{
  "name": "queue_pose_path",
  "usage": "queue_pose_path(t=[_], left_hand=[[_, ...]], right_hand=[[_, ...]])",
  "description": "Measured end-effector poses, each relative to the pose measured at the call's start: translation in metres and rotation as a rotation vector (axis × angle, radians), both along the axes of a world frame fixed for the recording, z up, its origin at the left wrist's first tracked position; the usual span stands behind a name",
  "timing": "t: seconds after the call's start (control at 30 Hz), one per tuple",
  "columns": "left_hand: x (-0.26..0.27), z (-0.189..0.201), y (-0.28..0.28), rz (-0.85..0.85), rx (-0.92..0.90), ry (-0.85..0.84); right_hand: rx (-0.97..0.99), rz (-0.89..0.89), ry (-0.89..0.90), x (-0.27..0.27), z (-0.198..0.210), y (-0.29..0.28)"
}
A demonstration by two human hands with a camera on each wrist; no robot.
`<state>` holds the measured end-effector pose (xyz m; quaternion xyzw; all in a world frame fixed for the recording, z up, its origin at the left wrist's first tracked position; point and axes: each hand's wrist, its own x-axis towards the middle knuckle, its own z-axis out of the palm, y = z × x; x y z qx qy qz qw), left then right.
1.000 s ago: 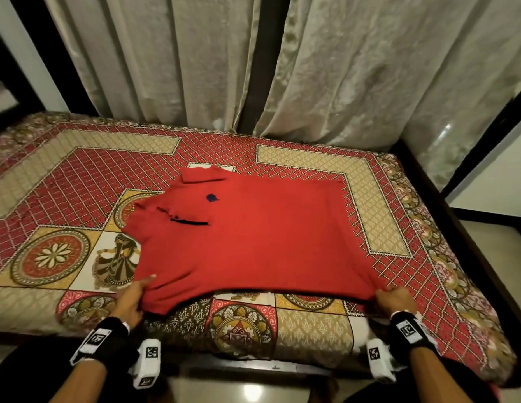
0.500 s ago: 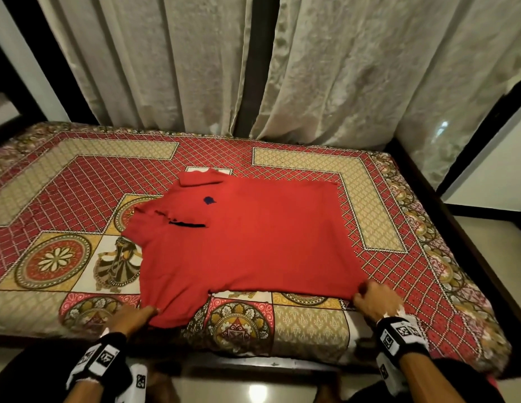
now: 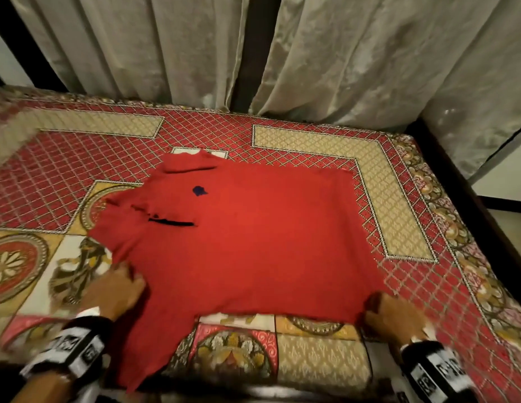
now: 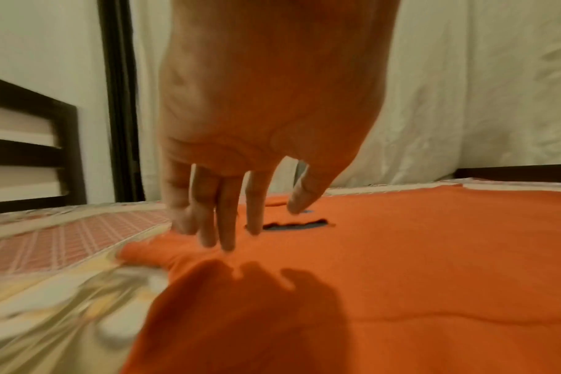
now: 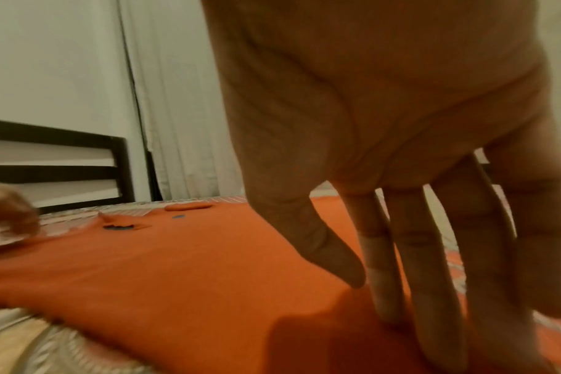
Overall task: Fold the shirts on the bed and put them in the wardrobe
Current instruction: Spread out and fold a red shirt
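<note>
A red polo shirt (image 3: 253, 242) lies spread front-up on the bed, collar to the left and hem to the right. Its near sleeve (image 3: 148, 350) hangs over the bed's front edge. My left hand (image 3: 122, 286) hovers at the shirt's near-left side, by the shoulder. In the left wrist view the left hand (image 4: 257, 225) has straight fingers pointing down just above the shirt (image 4: 401, 278), holding nothing. My right hand (image 3: 384, 309) is at the near hem corner. The right wrist view shows the right hand (image 5: 388, 303) with straight fingers, tips touching the shirt (image 5: 176, 265).
The bed cover (image 3: 311, 141) is patterned in red and beige. Pale curtains (image 3: 370, 53) hang behind the bed. A dark bed frame (image 3: 457, 184) runs along the right side, and a slatted headboard (image 4: 26, 151) stands to the left.
My left hand has left the near sleeve at the bed's edge and moved forward to the shirt's shoulder area. The right hand stays at the hem corner. The head has come closer.
</note>
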<state>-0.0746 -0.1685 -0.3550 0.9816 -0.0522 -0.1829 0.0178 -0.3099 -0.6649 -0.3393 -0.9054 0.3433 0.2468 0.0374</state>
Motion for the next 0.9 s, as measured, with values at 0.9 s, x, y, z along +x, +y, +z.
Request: queue_pose_path(t=[0.9], left_hand=[[0.347,-0.016,-0.27,-0.449,-0.036,-0.141]], right_hand=[[-0.155,0.223,-0.474,0.382,-0.025,-0.177]])
